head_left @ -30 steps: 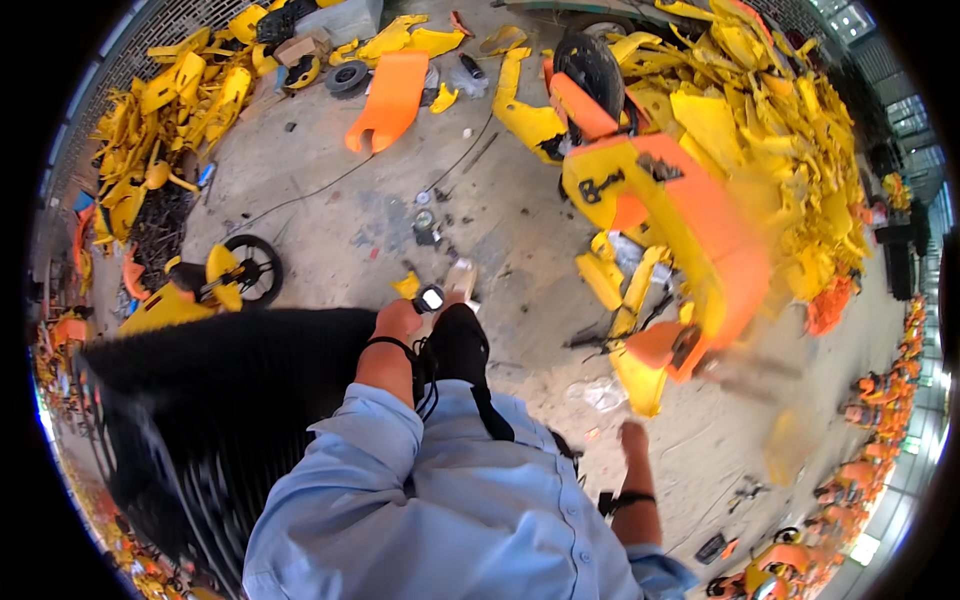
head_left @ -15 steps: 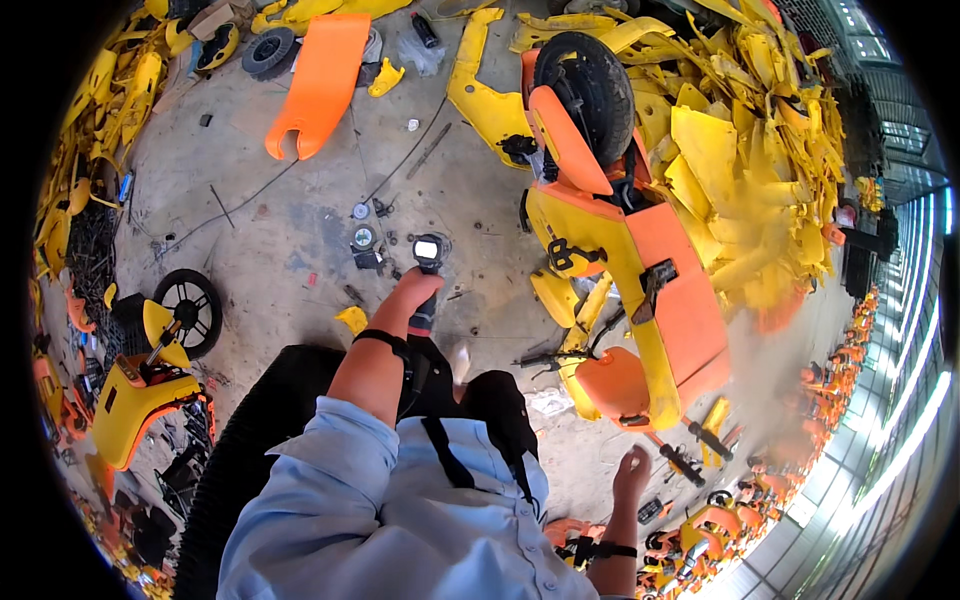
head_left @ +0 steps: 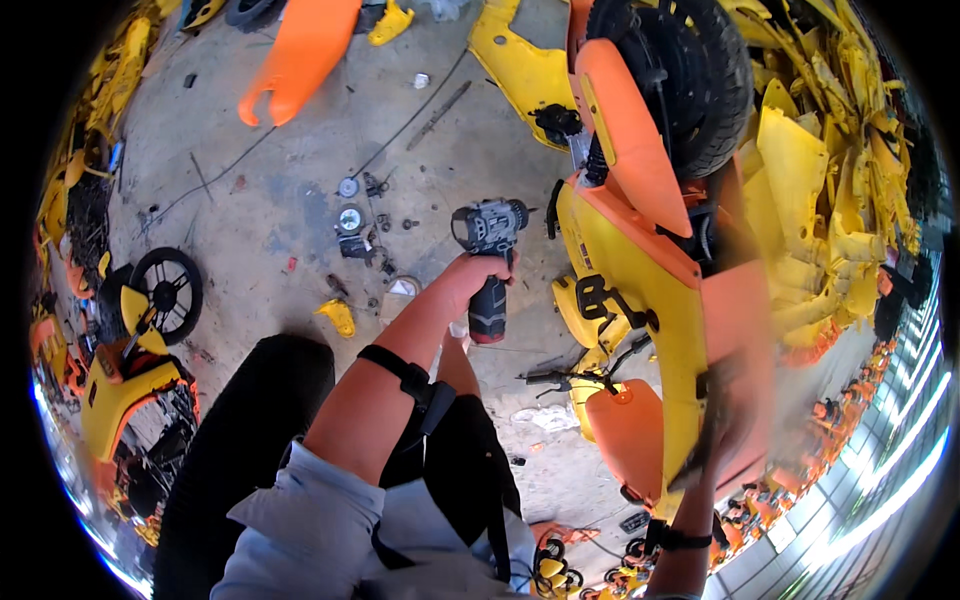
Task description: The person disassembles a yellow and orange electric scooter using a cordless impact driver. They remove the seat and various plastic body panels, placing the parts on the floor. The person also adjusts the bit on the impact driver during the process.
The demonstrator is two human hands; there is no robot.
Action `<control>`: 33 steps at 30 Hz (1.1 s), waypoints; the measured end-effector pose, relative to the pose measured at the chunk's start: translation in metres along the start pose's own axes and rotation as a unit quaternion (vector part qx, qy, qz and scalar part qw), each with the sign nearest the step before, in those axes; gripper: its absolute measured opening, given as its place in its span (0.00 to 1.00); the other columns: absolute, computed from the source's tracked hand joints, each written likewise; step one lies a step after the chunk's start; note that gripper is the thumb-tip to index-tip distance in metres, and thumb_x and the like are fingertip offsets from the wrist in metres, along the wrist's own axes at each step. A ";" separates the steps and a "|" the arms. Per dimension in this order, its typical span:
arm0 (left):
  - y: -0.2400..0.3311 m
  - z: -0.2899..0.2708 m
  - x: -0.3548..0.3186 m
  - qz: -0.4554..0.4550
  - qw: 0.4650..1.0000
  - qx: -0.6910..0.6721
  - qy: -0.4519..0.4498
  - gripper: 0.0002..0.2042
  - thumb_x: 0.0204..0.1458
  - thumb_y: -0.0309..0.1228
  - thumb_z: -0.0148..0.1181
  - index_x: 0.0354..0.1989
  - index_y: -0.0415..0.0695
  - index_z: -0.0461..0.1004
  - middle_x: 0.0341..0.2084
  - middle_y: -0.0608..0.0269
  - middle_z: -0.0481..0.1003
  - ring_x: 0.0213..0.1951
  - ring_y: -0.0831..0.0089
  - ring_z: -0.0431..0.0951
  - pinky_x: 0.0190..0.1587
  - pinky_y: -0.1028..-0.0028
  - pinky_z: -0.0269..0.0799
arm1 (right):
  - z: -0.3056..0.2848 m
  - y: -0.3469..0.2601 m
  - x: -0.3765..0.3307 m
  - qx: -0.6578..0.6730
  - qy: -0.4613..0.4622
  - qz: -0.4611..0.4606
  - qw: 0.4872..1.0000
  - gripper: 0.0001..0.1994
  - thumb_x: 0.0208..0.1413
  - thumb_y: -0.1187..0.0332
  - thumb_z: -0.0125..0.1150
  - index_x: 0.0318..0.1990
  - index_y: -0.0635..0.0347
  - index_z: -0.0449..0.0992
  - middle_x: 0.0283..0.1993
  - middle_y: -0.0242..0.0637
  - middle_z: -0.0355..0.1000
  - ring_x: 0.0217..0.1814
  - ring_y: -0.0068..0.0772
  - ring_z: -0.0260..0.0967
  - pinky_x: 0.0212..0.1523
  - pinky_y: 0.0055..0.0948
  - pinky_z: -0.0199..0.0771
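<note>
Drill: the left hand is holding it above the floor, fingers clamping around it.
Right hand: is blurring beside the scooter; its fingers one cannot tell.
Scooter: is lying toward the floor's right edge.
Progress: wheel is sitting mounted; drill is not touching scooter yet.

Drill: grey and black, with a red band at its base. Scooter, right: yellow body with orange panels; tyre, black. Wheel, left: black; frame nearer on the left, yellow edged with orange. Panel, far: plain orange. Heaped parts, far right: mostly yellow. Floor: grey, mottled with darker blotches. Shirt, near: plain light blue; trousers, black.
</note>
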State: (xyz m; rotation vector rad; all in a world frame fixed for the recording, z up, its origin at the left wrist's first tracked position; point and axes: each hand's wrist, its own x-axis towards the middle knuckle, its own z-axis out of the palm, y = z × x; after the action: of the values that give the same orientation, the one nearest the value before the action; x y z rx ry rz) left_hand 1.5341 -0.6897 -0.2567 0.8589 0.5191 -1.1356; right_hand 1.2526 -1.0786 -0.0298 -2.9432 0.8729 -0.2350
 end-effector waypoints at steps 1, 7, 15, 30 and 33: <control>0.001 0.008 0.027 -0.002 1.000 0.007 -0.005 0.12 0.44 0.23 0.57 0.39 0.40 0.77 0.31 0.62 0.76 0.35 0.69 0.78 0.42 0.71 0.74 | -0.003 0.010 0.000 -0.048 0.006 -0.063 0.997 0.18 0.67 0.66 0.51 0.58 0.69 0.70 0.61 0.55 0.68 0.62 0.58 0.68 0.61 0.48 0.69; -0.006 0.005 0.134 -0.009 0.999 0.017 0.029 0.12 0.44 0.26 0.60 0.39 0.41 0.78 0.28 0.62 0.76 0.32 0.70 0.78 0.40 0.72 0.73 | 0.018 -0.023 0.019 0.012 -0.058 0.089 0.994 0.24 0.66 0.67 0.49 0.66 0.68 0.59 0.68 0.52 0.58 0.72 0.51 0.56 0.71 0.45 0.59; -0.017 0.016 0.179 -0.008 1.000 0.029 0.000 0.11 0.42 0.23 0.58 0.37 0.41 0.78 0.30 0.64 0.76 0.33 0.69 0.79 0.41 0.71 0.74 | 0.016 -0.014 0.009 -0.089 -0.041 -0.007 0.995 0.23 0.66 0.64 0.52 0.65 0.65 0.63 0.62 0.54 0.64 0.64 0.54 0.63 0.62 0.54 0.64; -0.020 0.021 0.176 -0.025 1.000 0.008 0.009 0.13 0.40 0.23 0.58 0.38 0.40 0.77 0.26 0.64 0.75 0.28 0.70 0.77 0.37 0.72 0.73 | 0.017 -0.031 0.028 -0.166 -0.083 -0.108 0.977 0.22 0.71 0.55 0.42 0.61 0.64 0.63 0.63 0.57 0.61 0.65 0.62 0.59 0.60 0.62 0.61; -0.020 0.023 0.175 -0.015 1.000 0.019 0.010 0.13 0.40 0.23 0.58 0.38 0.40 0.77 0.26 0.64 0.74 0.28 0.70 0.76 0.37 0.72 0.73 | 0.017 -0.042 0.030 -0.155 -0.102 -0.106 0.977 0.23 0.71 0.53 0.39 0.61 0.64 0.62 0.66 0.57 0.59 0.68 0.62 0.56 0.62 0.61 0.59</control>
State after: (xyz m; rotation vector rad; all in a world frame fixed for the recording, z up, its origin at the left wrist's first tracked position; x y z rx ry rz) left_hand 1.5767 -0.8105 -0.3804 0.8990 0.5304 -1.1674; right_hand 1.3029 -1.0599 -0.0380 -3.2705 0.6160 0.2120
